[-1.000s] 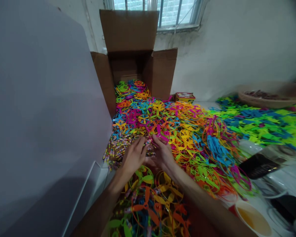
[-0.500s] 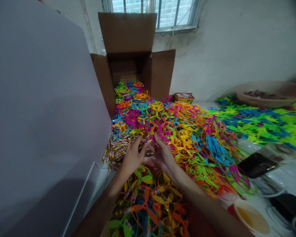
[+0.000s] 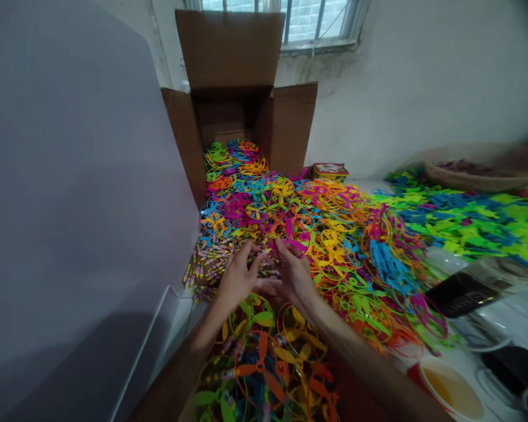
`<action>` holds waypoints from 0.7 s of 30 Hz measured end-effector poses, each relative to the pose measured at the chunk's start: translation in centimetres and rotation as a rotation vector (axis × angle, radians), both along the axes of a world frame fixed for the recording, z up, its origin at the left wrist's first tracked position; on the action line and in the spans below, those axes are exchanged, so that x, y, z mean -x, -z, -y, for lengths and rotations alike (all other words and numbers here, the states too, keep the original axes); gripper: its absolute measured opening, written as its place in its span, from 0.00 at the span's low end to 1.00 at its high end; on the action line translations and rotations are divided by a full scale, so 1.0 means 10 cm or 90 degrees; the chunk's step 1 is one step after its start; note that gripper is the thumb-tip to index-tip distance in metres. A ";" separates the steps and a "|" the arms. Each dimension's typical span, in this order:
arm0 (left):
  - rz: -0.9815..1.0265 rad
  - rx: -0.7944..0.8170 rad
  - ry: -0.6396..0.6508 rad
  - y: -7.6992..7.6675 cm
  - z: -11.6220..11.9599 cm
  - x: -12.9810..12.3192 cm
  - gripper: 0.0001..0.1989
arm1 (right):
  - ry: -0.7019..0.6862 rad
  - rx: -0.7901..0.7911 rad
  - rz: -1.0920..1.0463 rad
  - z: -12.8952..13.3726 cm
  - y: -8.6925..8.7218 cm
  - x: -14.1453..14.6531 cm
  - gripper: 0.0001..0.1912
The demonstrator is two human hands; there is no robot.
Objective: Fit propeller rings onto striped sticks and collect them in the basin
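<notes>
My left hand (image 3: pixel 237 274) is closed in a pinch on a small striped stick (image 3: pixel 264 251) with pink and yellow colouring. Close beside it, my right hand (image 3: pixel 295 275) has its thumb and fingers closed on a magenta ringed propeller (image 3: pixel 297 244), whose blades stick up past the fingertips. The stick's end meets the propeller near the fingers; the exact join is hidden. Left of my hands lie many similar striped sticks (image 3: pixel 209 261). Below my wrists is a heap of propellers (image 3: pixel 260 366) in orange, green and yellow, some with striped sticks among them.
A cardboard box (image 3: pixel 293 126) lies open at the back, with colourful ringed propellers (image 3: pixel 330 228) spilling out across the table. Green and blue plastic pieces (image 3: pixel 475 217) spread at right before a round basin (image 3: pixel 488 179). A cup (image 3: pixel 449 387) stands front right. A pale panel (image 3: pixel 83 176) borders the left.
The magenta propeller has shifted slightly right and turned a little in my right hand. Both hands stay together in nearly the same place. The view has tilted slightly.
</notes>
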State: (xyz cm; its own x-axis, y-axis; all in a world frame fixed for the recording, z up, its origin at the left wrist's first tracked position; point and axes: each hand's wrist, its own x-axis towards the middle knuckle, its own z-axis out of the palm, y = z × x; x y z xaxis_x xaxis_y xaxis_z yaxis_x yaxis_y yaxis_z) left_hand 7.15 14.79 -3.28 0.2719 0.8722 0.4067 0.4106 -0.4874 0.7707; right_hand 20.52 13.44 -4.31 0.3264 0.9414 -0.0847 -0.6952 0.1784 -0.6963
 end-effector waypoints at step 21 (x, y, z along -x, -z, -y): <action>0.053 -0.002 0.059 0.00 -0.04 -0.02 0.11 | -0.015 -0.029 0.056 -0.11 -0.04 -0.02 0.17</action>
